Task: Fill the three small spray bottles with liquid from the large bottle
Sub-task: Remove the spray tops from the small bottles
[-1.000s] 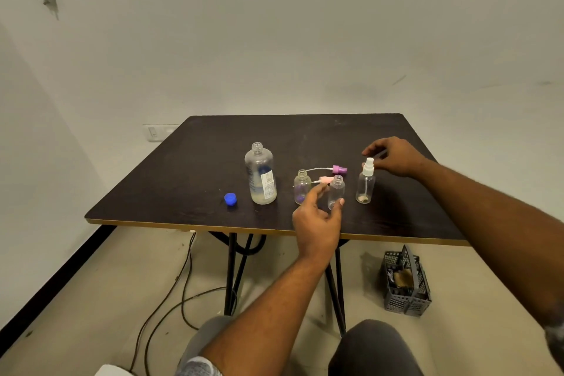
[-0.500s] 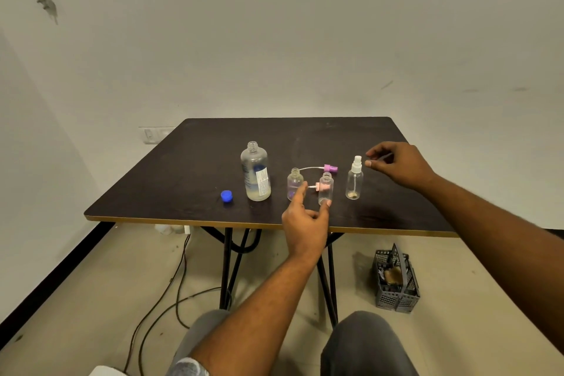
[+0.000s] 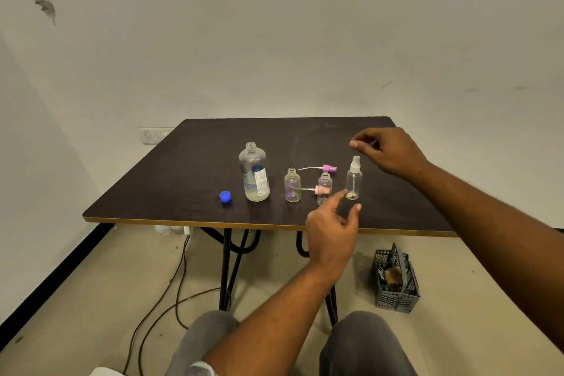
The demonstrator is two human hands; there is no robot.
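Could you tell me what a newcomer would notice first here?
The uncapped large bottle stands on the dark table, its blue cap lying to its left. To its right stand three small bottles; only the rightmost spray bottle wears its white sprayer. The left hand and right hand hover near it, holding nothing.

The left hand (image 3: 332,229) reaches forward, forearm extended, thumb and forefinger spread and holding nothing. The right hand (image 3: 393,152) hovers higher and farther out, fingers (image 3: 355,143) curled toward the thumb; whether they pinch anything is unclear.
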